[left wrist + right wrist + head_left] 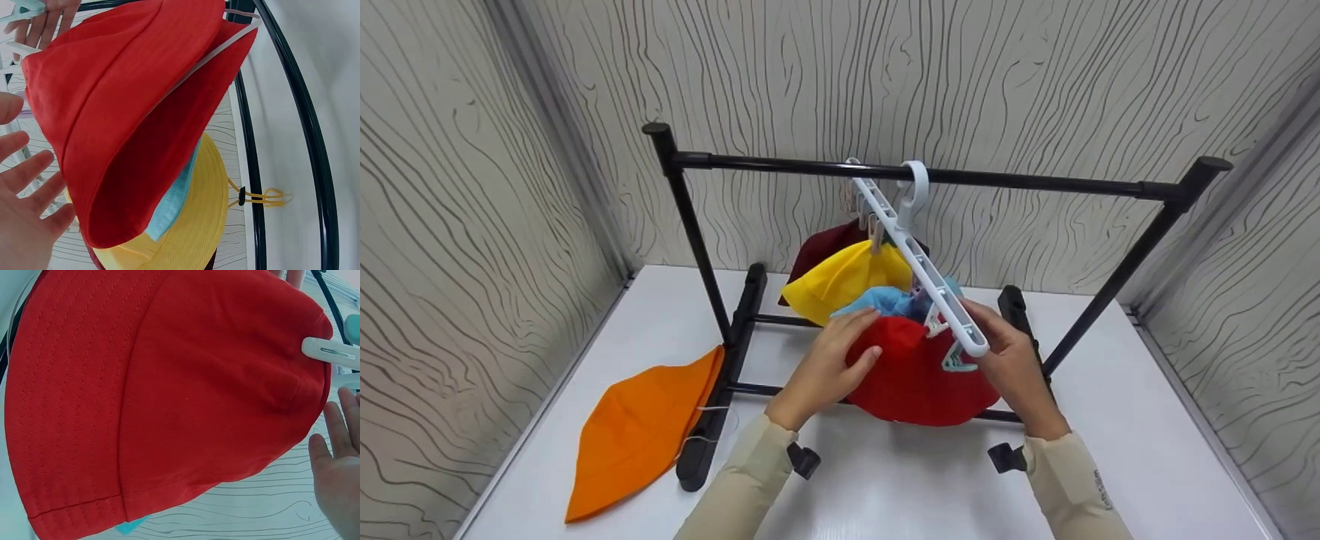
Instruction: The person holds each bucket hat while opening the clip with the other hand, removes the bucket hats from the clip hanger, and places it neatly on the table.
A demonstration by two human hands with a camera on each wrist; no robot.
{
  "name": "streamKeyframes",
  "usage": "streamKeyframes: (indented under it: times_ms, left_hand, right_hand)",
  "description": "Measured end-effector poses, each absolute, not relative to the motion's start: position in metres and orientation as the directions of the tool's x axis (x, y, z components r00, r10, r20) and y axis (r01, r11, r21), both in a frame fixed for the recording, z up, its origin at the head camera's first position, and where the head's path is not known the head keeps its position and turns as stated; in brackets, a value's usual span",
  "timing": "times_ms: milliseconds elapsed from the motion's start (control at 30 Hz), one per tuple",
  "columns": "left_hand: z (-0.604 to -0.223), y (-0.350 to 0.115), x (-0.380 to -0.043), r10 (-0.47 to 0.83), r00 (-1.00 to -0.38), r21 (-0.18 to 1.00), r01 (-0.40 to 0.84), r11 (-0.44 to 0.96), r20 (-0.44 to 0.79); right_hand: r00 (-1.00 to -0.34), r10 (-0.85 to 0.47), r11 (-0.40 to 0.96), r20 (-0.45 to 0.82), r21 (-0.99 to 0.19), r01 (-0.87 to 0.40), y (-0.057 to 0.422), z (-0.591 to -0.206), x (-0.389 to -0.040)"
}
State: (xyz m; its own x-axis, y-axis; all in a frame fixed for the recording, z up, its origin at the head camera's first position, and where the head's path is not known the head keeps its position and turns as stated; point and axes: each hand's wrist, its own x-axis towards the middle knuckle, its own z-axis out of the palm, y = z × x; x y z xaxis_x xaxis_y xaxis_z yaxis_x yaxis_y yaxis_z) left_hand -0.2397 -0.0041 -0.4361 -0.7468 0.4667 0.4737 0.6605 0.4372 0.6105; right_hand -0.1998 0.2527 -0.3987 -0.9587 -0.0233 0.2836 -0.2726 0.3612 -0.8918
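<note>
A black rack (pixel 780 166) stands on the table (pixel 885 495), an orange hat (pixel 641 435) near the table's left edge; the rack's bar carries a white hanger (pixel 916 259) with a maroon hat (pixel 821 250), yellow hat (pixel 844 283), blue hat (pixel 889 299) and red hat (pixel 919 386); the red hat, at the hanger's near end, looks light, soft and foldable, best taken by its crown; the left hand (pixel 826 365) and right hand (pixel 1014 367) flank it, fingers extended, grasping nothing; a white peg (pixel 316 347) pinches the crown.
</note>
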Motion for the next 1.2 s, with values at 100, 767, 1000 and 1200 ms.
streamKeyframes:
  times_ms: [100,767,1000,1200]
  left_hand:
    - [-0.436,-0.003,-0.241,0.469,-0.744,0.612,0.663,0.431,0.476]
    - [-0.433,0.005,-0.244,0.489,-0.730,0.582,0.680,0.447,0.477]
    - [-0.431,0.008,-0.243,0.500,-0.728,0.590,0.680,0.435,0.470]
    - [-0.432,0.010,-0.243,0.506,-0.735,0.600,0.670,0.437,0.452]
  right_hand:
    - [-0.959,-0.029,0.361,0.282,-0.892,-0.273,0.251,-0.398,-0.200]
    - [-0.945,-0.078,0.317,0.317,-0.891,-0.325,0.240,-0.392,-0.204]
    - [-0.953,-0.081,0.345,0.291,-0.889,-0.301,0.239,-0.391,-0.205]
    - [-0.948,-0.099,0.341,0.302,-0.885,-0.318,0.237,-0.391,-0.206]
